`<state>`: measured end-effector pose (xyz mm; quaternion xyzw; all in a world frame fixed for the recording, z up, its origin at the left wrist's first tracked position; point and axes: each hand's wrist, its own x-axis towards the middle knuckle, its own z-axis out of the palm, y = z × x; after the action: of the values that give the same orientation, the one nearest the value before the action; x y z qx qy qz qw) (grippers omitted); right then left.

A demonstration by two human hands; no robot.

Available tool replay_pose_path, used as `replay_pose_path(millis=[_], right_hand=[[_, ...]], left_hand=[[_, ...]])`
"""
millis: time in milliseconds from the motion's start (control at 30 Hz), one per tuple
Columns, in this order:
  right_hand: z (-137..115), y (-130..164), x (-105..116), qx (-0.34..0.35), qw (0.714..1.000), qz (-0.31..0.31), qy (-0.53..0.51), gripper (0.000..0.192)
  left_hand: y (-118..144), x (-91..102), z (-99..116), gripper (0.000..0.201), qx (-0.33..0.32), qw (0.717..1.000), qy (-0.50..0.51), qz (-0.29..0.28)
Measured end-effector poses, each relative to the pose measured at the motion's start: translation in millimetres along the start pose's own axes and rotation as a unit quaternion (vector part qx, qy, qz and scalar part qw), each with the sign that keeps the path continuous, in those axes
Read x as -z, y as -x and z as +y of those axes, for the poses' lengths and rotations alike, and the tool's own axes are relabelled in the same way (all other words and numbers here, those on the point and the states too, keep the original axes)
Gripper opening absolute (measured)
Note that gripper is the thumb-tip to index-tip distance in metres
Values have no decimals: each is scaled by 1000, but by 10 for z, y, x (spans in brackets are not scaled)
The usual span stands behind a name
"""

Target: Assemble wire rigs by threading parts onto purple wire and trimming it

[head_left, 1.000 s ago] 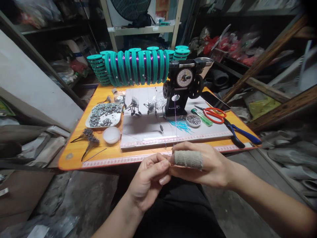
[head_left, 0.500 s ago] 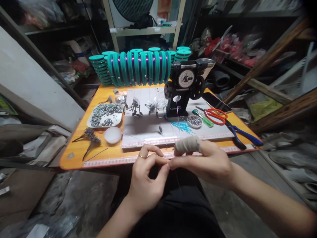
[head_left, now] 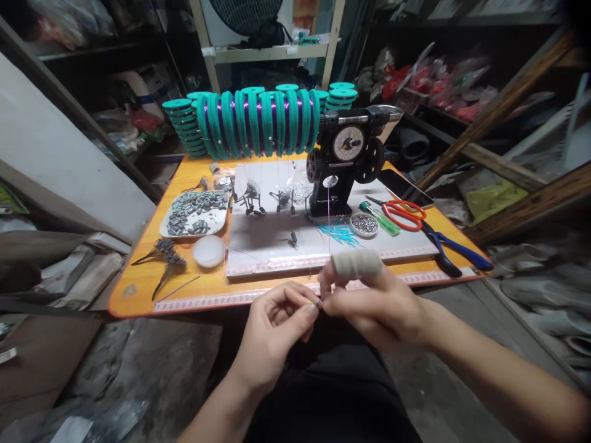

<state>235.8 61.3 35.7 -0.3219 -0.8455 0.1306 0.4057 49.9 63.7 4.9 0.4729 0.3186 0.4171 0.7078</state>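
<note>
A thin purple line (head_left: 329, 227) runs down the middle of the frame from the black winding machine (head_left: 344, 163) to a pinch point just below the orange table (head_left: 138, 277) edge, its long axis near vertical. There the left hand (head_left: 272, 335) and the right hand (head_left: 378, 304), whose forefinger wears a grey wrap (head_left: 356, 263), meet fingertip to fingertip, both pinched narrow on something tiny at the line's end; what it is I cannot tell. Teal spools (head_left: 258, 123) stand behind, red scissors (head_left: 401, 214) at right
</note>
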Motion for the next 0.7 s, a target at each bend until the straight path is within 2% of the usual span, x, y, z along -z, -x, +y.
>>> replay_pose_path(millis=[33,100,200,267,333,367,400,433,467,500,567,600,633,667,700], right_hand=[[-18,15,18,-6,1000,-23,-16,19],[-44,27,44,-45,997,-51,-28,11],[-49,27,67,-74,994,-65,-39,14],[-44,30,74,-69,994,-63,-48,10],[-42,28,69,-76,995,-46,-51,5],[-41,22,61,-73,996,-29,-42,4],[-40,9,48,-68,997,-7,-29,5],[-37,-11,32,-61,998,16,-10,8],[-33,-37,14,-55,998,36,10,13],[-27,-65,-5,-56,997,49,26,16],[-11,-117,-39,-80,994,51,45,18],[-2,-132,-52,-91,993,49,54,17],[8,-135,-61,-95,992,47,61,16],[17,-126,-64,-93,992,50,66,14],[24,-105,-60,-85,992,54,71,12]], left_hand=[[-8,-10,3,21,55,995,87,-9],[-25,-27,-10,18,120,974,192,-25],[-37,-39,-36,16,144,962,226,-47],[-32,-35,-40,19,123,973,188,-48],[-22,-22,-39,21,44,996,72,-32],[-17,-13,-42,19,-23,999,-20,-15],[-14,-4,-49,15,-105,986,-126,7],[-13,6,-61,9,-193,953,-231,30],[-15,17,-76,8,-277,903,-324,46],[-18,27,-94,16,-356,845,-395,51],[-29,45,-122,30,-473,743,-474,20],[-33,51,-126,34,-499,714,-491,-6],[-33,53,-121,34,-498,712,-494,-27],[-29,53,-108,31,-469,738,-483,-38],[-22,49,-87,24,-413,789,-454,-35]])
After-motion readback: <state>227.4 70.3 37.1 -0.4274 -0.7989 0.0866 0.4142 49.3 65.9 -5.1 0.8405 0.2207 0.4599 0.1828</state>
